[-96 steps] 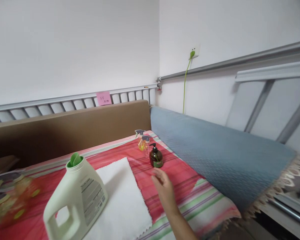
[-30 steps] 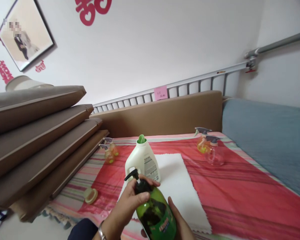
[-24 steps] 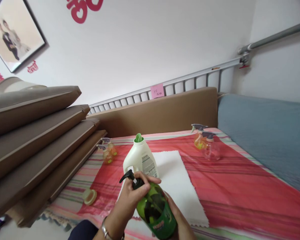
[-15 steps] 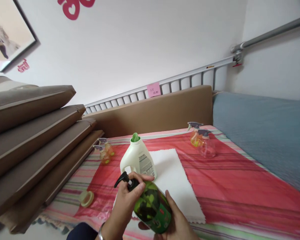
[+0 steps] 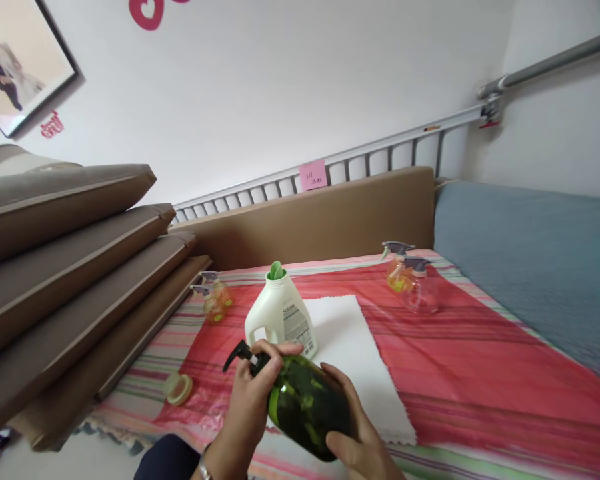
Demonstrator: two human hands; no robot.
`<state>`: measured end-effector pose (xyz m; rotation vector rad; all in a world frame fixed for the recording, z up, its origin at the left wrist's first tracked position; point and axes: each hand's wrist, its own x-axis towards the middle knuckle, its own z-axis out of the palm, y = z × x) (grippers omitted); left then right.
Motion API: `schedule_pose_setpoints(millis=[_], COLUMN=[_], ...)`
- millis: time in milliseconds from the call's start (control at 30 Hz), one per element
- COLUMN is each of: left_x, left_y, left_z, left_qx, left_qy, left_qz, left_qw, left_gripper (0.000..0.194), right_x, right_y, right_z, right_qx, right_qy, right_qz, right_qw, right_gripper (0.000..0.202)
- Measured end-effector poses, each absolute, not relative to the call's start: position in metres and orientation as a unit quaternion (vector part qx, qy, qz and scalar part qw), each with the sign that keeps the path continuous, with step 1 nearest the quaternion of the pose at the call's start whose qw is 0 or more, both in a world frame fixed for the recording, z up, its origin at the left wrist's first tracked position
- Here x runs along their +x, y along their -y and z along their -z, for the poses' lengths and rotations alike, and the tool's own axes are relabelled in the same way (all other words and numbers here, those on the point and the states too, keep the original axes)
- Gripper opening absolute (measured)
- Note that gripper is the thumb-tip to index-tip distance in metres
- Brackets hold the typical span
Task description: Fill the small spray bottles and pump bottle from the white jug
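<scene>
A dark green pump bottle (image 5: 307, 403) with a black pump head is held tilted between both hands, its spout pointing left. My left hand (image 5: 253, 390) grips it around the neck, just under the pump. Around the base end, my right hand (image 5: 355, 433) is wrapped with its thumb on the near side. Directly behind stands a white detergent jug (image 5: 277, 310), uncapped, with a green pouring spout showing in its mouth. A pale round cap (image 5: 179, 389) lies to the left on the red sheet.
Two spray bottles (image 5: 213, 303) stand at left and two more (image 5: 420, 290) at right. A white cloth (image 5: 357, 363) lies under the jug on the red sheet (image 5: 460, 373). Stacked brown cushions (image 5: 80, 267) rise at left; a blue-grey padded surface (image 5: 530, 253) borders the right.
The pump bottle has been rolled in my hands, so its label has turned out of sight and plain green shows. My right thumb now lies on its near side. The view shifted slightly.
</scene>
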<state>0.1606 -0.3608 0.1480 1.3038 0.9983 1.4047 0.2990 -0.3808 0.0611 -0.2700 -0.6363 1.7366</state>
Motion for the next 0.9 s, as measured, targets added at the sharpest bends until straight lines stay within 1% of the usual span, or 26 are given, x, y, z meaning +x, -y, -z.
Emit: schedule_pose_setpoints(millis=[33, 67, 100, 167, 200, 233, 267, 333, 367, 400, 467, 500, 533, 567, 600, 667, 700, 733, 800, 833, 867, 900], left_x=[0.16, 0.16, 0.16, 0.16, 0.16, 0.16, 0.159, 0.159, 0.159, 0.16, 0.161, 0.161, 0.161, 0.162, 0.162, 0.162, 0.162, 0.162, 0.162, 0.161, 0.16, 0.159], left_y=[0.361, 0.362, 0.362, 0.362, 0.362, 0.361, 0.36, 0.359, 0.359, 0.359, 0.361, 0.362, 0.362, 0.361, 0.361, 0.358, 0.356, 0.355, 0.354, 0.354, 0.354, 0.355], left_z=[-0.149, -0.15, -0.151, -0.151, -0.15, -0.149, -0.148, -0.146, -0.146, -0.147, -0.148, -0.149, -0.148, -0.147, -0.146, -0.142, -0.14, -0.138, -0.136, -0.135, -0.135, -0.136], left_qx=[0.533, 0.54, 0.551, 0.569, 0.57, 0.564, 0.554, 0.533, 0.528, 0.529, 0.54, 0.544, 0.544, 0.539, 0.527, 0.499, 0.489, 0.485, 0.491, 0.498, 0.504, 0.508], left_qy=[-0.407, -0.408, -0.408, -0.406, -0.406, -0.408, -0.41, -0.417, -0.422, -0.425, -0.427, -0.427, -0.426, -0.423, -0.417, -0.399, -0.39, -0.385, -0.386, -0.39, -0.395, -0.399], left_qz=[-0.571, -0.565, -0.556, -0.55, -0.554, -0.56, -0.569, -0.581, -0.578, -0.573, -0.557, -0.551, -0.548, -0.549, -0.557, -0.578, -0.586, -0.591, -0.589, -0.582, -0.576, -0.572], left_qw=[0.474, 0.472, 0.469, 0.457, 0.451, 0.449, 0.448, 0.452, 0.456, 0.459, 0.464, 0.467, 0.472, 0.479, 0.487, 0.507, 0.515, 0.517, 0.513, 0.511, 0.508, 0.506], left_gripper=[0.024, 0.023, 0.021, 0.02, 0.021, 0.021, 0.022, 0.023, 0.023, 0.022, 0.022, 0.021, 0.022, 0.022, 0.022, 0.022, 0.022, 0.022, 0.021, 0.021, 0.02, 0.02], right_x=[0.298, 0.298, 0.297, 0.295, 0.294, 0.293, 0.292, 0.29, 0.29, 0.29, 0.291, 0.292, 0.294, 0.295, 0.296, 0.297, 0.297, 0.297, 0.298, 0.298, 0.297, 0.296], right_y=[0.381, 0.381, 0.381, 0.381, 0.38, 0.38, 0.381, 0.38, 0.38, 0.379, 0.378, 0.378, 0.378, 0.378, 0.379, 0.38, 0.381, 0.381, 0.381, 0.38, 0.381, 0.381], right_z=[-0.061, -0.061, -0.061, -0.059, -0.058, -0.057, -0.056, -0.055, -0.055, -0.055, -0.054, -0.054, -0.054, -0.054, -0.055, -0.057, -0.057, -0.058, -0.058, -0.057, -0.056, -0.056], right_qx=[-0.115, -0.112, -0.107, -0.101, -0.102, -0.107, -0.115, -0.136, -0.144, -0.149, -0.148, -0.144, -0.142, -0.141, -0.141, -0.138, -0.134, -0.128, -0.111, -0.107, -0.107, -0.111], right_qy=[0.26, 0.24, 0.219, 0.207, 0.219, 0.239, 0.259, 0.278, 0.271, 0.253, 0.208, 0.192, 0.189, 0.2, 0.219, 0.249, 0.253, 0.248, 0.233, 0.229, 0.232, 0.242], right_qz=[-0.749, -0.774, -0.81, -0.863, -0.862, -0.843, -0.807, -0.731, -0.718, -0.735, -0.816, -0.85, -0.865, -0.857, -0.828, -0.757, -0.741, -0.754, -0.827, -0.859, -0.874, -0.871], right_qw=[0.598, 0.576, 0.533, 0.45, 0.445, 0.471, 0.517, 0.608, 0.625, 0.612, 0.518, 0.468, 0.443, 0.454, 0.496, 0.588, 0.607, 0.595, 0.499, 0.446, 0.412, 0.413], right_gripper=[0.071, 0.065, 0.058, 0.055, 0.054, 0.054, 0.058, 0.076, 0.08, 0.078, 0.063, 0.059, 0.057, 0.054, 0.053, 0.069, 0.075, 0.072, 0.059, 0.059, 0.06, 0.058])
